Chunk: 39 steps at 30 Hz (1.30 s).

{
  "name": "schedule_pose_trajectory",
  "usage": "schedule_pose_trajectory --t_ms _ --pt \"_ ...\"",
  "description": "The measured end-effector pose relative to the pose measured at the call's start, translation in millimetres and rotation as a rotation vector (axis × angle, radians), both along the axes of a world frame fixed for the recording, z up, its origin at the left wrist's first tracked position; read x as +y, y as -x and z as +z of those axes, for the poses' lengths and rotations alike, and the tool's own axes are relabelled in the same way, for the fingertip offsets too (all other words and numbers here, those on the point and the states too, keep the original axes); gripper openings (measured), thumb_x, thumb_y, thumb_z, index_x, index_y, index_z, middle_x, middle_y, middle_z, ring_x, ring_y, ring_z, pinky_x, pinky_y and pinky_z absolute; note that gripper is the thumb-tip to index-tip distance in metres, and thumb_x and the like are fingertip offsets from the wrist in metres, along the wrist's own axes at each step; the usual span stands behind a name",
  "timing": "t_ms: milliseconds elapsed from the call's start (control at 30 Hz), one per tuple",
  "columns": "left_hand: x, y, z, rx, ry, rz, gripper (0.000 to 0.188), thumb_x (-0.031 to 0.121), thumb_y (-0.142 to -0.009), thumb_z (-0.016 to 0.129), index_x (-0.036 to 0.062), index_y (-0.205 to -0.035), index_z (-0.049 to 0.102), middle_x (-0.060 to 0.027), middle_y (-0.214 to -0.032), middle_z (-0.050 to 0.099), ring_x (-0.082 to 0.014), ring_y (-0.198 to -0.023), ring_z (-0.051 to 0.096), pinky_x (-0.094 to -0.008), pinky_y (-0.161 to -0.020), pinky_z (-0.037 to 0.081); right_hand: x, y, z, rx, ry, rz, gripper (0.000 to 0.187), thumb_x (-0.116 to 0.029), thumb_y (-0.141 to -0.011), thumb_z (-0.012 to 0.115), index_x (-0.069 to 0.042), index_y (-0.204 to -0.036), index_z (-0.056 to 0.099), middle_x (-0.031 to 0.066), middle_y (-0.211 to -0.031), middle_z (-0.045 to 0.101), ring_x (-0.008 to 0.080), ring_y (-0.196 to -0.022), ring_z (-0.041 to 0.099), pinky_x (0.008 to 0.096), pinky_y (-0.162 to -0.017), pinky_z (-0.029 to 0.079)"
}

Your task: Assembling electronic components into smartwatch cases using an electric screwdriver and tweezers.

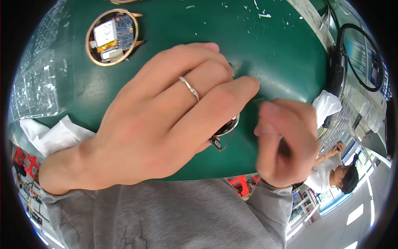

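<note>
My left hand (pixel 159 120), with a silver ring on one finger, is curled over a small round device part (pixel 228 126) and grips it. Only a dark, shiny piece with a silvery rim shows under its fingers. A tiny black component (pixel 216 143) on a thin wire hangs out beside that rim. Just to the right, apart from the part, my right hand (pixel 290 139) is closed in a pinch, slightly smeared by motion. Whatever its fingertips hold, if anything, cannot be made out.
At upper left, an open gold-rimmed watch case (pixel 88 41) exposes a circuit board and battery. Clear plastic (pixel 37 89) and white cloth (pixel 62 133) lie left. Scraps dot the green mat (pixel 178 25). Right are a black cabled tool (pixel 338 68), white tissue (pixel 327 106) and another person (pixel 331 176).
</note>
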<state>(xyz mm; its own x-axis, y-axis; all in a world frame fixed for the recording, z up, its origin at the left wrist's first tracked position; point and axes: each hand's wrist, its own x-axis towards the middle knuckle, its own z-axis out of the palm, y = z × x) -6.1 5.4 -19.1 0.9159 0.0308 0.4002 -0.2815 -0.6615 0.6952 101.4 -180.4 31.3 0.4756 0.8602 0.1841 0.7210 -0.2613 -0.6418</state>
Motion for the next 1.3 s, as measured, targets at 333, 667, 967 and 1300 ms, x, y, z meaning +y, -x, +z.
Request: schedule_pose_trajectory --t_ms 333,667,967,1300 --pt "0 4 4 0.047 0.062 -0.030 0.067 0.012 -0.064 0.085 -0.0031 -0.125 0.063 -0.0138 -0.108 0.066 -0.0339 -0.110 0.061 -0.0516 -0.098 0.054 -11 -18 0 1.092 -0.444 -0.111 0.033 -0.026 -0.091 0.079 -0.011 -0.102 0.051 0.0038 -0.101 0.046 0.0148 -0.061 0.051 0.0288 -0.051 0.042" --pt "4 2 13 0.114 0.098 -0.032 0.074 0.009 -0.059 0.085 -0.0008 -0.129 0.062 -0.0120 -0.104 0.067 -0.0326 -0.116 0.060 -0.0546 -0.106 0.047 -10 5 -12 0.656 -0.262 -0.070 0.018 0.003 -0.092 0.061 0.012 -0.107 0.064 0.0239 -0.095 0.071 0.0235 -0.065 0.068 0.0314 -0.056 0.056" --pt "14 -2 11 0.039 -0.082 -0.133 0.073 0.005 -0.060 0.087 0.0003 -0.128 0.062 -0.0075 -0.093 0.070 -0.0274 -0.105 0.065 -0.0541 -0.106 0.046 4 0 -33 0.324 -0.313 0.108 0.028 0.015 -0.071 0.072 0.010 -0.098 0.068 0.0194 -0.084 0.073 0.0246 -0.062 0.070 0.0299 -0.052 0.057" --pt "13 -4 16 0.158 -0.021 -0.111 0.074 0.002 -0.058 0.086 -0.0028 -0.127 0.061 -0.0087 -0.092 0.070 -0.0300 -0.100 0.066 -0.0545 -0.104 0.047 -2 3 -26 0.325 -0.195 0.236 0.018 0.009 -0.091 0.058 0.015 -0.107 0.058 0.0285 -0.093 0.071 0.0273 -0.071 0.071 0.0325 -0.063 0.056"
